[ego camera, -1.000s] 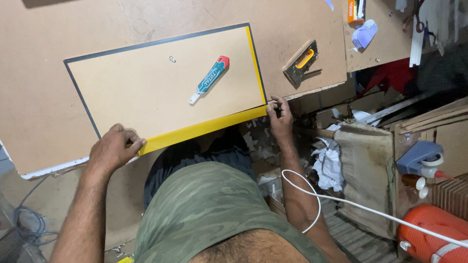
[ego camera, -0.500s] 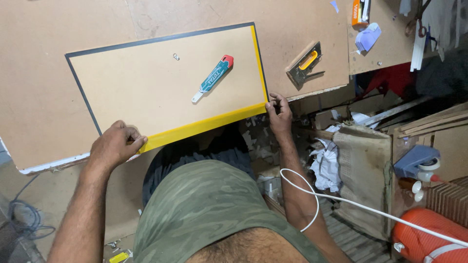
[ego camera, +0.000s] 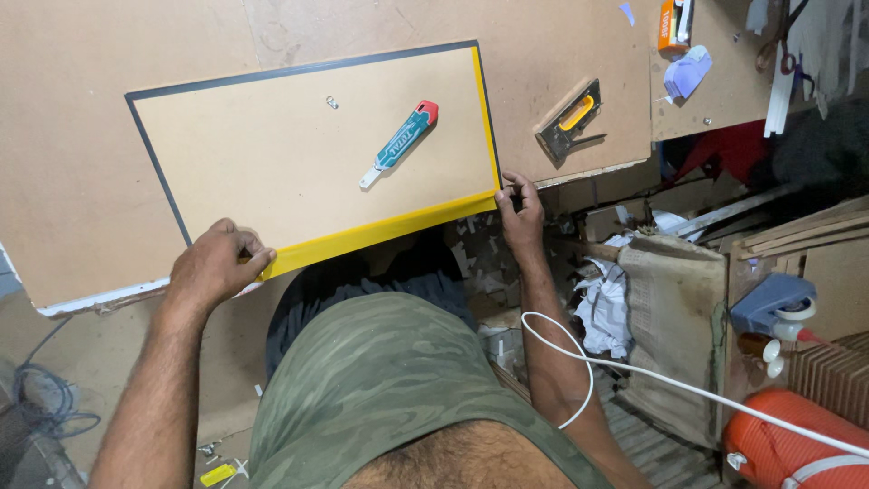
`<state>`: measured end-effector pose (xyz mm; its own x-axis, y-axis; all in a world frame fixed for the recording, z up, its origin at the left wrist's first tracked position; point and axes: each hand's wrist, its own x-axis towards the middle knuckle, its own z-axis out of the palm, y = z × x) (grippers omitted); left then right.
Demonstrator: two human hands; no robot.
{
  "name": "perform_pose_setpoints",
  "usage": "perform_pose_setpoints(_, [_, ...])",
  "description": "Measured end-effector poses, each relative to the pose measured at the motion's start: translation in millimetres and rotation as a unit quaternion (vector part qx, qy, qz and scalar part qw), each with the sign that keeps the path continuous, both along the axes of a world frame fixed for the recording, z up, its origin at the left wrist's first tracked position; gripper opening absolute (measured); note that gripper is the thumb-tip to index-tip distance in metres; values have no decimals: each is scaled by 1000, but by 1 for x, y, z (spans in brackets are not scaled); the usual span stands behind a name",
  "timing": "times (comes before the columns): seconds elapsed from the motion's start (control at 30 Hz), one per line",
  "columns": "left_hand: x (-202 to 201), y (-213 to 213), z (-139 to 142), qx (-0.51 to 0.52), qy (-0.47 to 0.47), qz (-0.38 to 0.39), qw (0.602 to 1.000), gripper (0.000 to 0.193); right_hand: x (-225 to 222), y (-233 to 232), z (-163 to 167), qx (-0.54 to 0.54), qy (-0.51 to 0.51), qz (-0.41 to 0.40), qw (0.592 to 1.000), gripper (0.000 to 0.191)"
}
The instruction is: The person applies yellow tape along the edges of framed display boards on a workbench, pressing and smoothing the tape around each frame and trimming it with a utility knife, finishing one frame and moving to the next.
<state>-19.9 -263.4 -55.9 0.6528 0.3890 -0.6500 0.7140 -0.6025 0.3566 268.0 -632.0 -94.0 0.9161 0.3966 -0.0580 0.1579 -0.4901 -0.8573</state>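
Here the person stands over a large brown fibreboard workbench (ego camera: 579, 54) with a rectangular tan board panel (ego camera: 299, 145) lying flat on it, its near long edge at the bench's front edge. The left hand (ego camera: 215, 265) is curled over the panel's near left corner, fingers pressing the end of the yellow edge-banding strip (ego camera: 380, 232) that runs along the near edge. The right hand (ego camera: 521, 210) is closed in a pinch at the near right corner, where that strip meets a second yellow strip on the right edge; exactly what the fingertips grip is probably the tape end, though the view is too small to confirm. Black banding lines the far and left edges. Compared with the frames half a second and one second ago, both hands have kept the same corners and the panel has not visibly shifted on the bench, so the strip appears to be held down rather than newly laid. A teal and red utility knife (ego camera: 399, 145) rests untouched on the panel, a small metal screw (ego camera: 332, 102) beyond it. A grey and yellow hand stapler (ego camera: 570, 119) lies on the bench to the right.
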Motion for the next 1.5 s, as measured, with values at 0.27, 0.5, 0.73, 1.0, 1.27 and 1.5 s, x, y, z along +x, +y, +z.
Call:
perform_pose_setpoints(0.27, [-1, 0, 4, 1, -34, 4, 999, 32, -14, 11, 6, -213, -187, -13, 959, 42])
perform_pose_setpoints(0.5, [0, -1, 1, 7, -41, 2, 999, 31, -95, 62, -15, -177, -367, 382, 829, 63])
perform_pose_setpoints(0.73, [6, -6, 0, 8, -25, 16, 1000, 30, -27, -14, -25, -281, -326, 265, 863, 99])
perform_pose_setpoints(1.0, [11, -4, 5, 2, -42, 5, 999, 29, -38, -20, -4, -281, -312, 253, 872, 94])
perform_pose_setpoints(1.27, [-37, 17, 58, -171, -211, -117, 955, 43, -79, 23, 2, -379, -309, 217, 845, 86])
perform_pose_setpoints(1.5, [-127, 98, 36, -198, -142, -65, 968, 43, -107, 53, 13, -367, -260, 194, 872, 86])
